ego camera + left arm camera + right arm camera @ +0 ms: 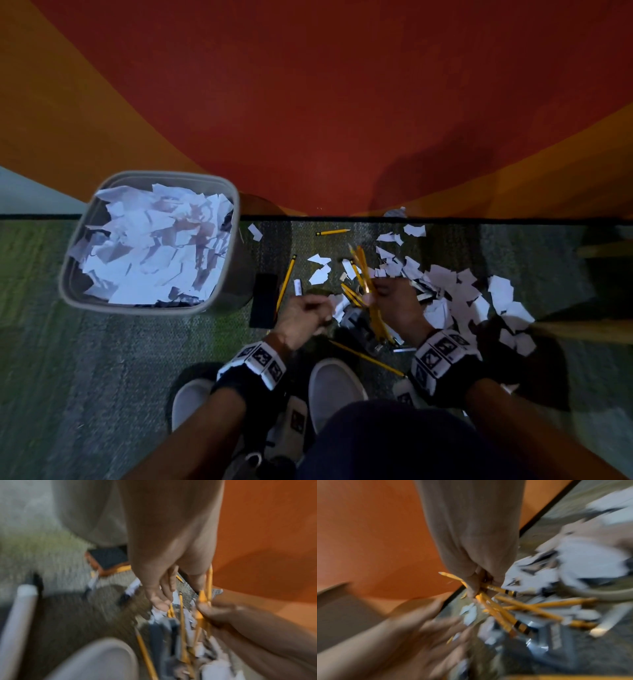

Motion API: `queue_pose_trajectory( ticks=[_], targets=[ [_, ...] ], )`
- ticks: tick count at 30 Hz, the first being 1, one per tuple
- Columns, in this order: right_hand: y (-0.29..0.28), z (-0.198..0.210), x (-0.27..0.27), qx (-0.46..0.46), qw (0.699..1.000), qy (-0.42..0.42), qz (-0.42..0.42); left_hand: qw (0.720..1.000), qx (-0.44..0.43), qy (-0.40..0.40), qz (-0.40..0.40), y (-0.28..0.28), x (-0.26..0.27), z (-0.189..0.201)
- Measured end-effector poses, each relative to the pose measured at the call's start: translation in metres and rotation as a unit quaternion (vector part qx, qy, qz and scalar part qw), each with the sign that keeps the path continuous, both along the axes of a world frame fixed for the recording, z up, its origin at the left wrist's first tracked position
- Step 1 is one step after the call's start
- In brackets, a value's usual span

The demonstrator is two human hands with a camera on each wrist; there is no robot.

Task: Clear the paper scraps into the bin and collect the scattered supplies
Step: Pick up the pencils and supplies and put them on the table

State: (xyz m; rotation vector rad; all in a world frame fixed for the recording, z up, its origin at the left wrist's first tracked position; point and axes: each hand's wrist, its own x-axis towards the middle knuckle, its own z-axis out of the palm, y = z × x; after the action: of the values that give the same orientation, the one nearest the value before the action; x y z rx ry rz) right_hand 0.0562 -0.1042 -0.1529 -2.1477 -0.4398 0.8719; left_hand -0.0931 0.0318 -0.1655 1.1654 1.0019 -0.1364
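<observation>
The right hand [394, 301] has its grip closed round a bundle of pencils [364, 274]. The left hand [305, 318] (blurred) is loosely curled, holding nothing. Scraps [455, 294] litter the carpet [102, 359] by the wall; the bin [68, 294] stands left, full of paper.

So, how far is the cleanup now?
Partly done. The bin already holds many paper scraps. The right hand grips a bunch of pencils; the left hand is beside it, holding nothing visible. Left: the scrap pile and loose pencils on the carpet.
</observation>
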Motion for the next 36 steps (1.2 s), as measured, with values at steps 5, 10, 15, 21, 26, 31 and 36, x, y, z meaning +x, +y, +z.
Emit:
queue_pose_trajectory(
  ticks=[5, 10, 15, 21, 26, 31, 36],
  targets=[
    [0.027, 0.022, -0.044, 0.081, 0.991, 0.062, 0.088, 0.989, -0.112, -0.063, 0.067, -0.017, 0.012, 0.004],
    [0.012, 0.003, -0.022, -0.002, 0.995, 0.011, 0.095, 0.982, -0.086, -0.039, 0.164, 0.001, 0.003, 0.005],
    [-0.019, -0.035, 0.006, -0.194, 0.971, -0.095, 0.102, 0.987, 0.105, 0.076, 0.092, 0.033, -0.013, -0.011],
    [-0.010, -0.065, 0.002, -0.264, 0.937, -0.162, 0.162, 0.932, 0.308, 0.191, -0.003, 0.052, -0.027, -0.024],
    [-0.002, -0.068, 0.003, -0.262, 0.931, -0.162, 0.195, 0.937, 0.310, 0.159, 0.003, 0.046, -0.023, -0.015],
    [0.005, -0.065, 0.001, -0.251, 0.938, -0.140, 0.194, 0.932, 0.346, 0.110, 0.021, 0.040, -0.019, -0.009],
    [0.001, -0.081, 0.001, -0.265, 0.935, -0.137, 0.191, 0.925, 0.369, 0.083, 0.019, 0.035, -0.019, -0.007]
  ],
)
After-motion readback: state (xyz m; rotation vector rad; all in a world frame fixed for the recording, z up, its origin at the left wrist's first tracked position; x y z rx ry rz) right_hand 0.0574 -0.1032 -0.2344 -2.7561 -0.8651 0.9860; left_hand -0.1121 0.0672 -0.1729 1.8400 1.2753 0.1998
